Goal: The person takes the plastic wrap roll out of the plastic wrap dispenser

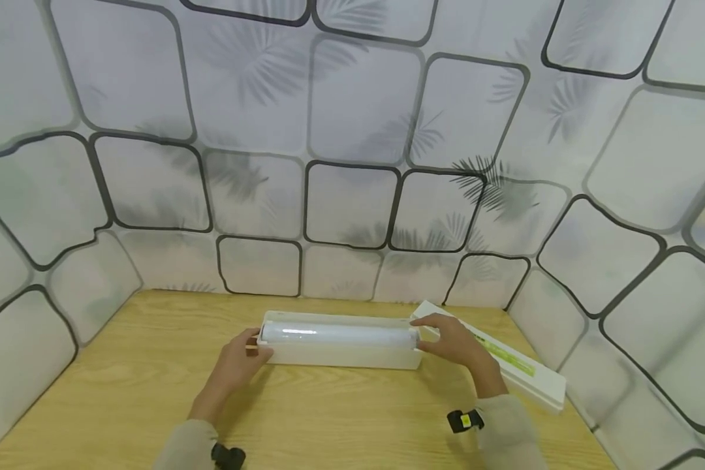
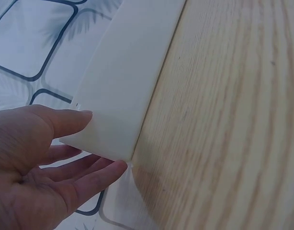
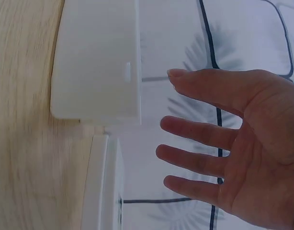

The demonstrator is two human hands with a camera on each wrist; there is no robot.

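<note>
Looks like we're steadying the box (image 1: pixel 344 356): left fingers (image 2: pixel 101 182) hold its 9 o'clock end, right fingers (image 3: pixel 195 160) spread wide at 3; gripping needs those closed.

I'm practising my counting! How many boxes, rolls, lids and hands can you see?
Boxes: 1, the white box
Rolls: 1, the shiny roll inside it
Lids: 1, the white lid with a green label
Hands: 2, left hand and right hand
Total: 5
</note>
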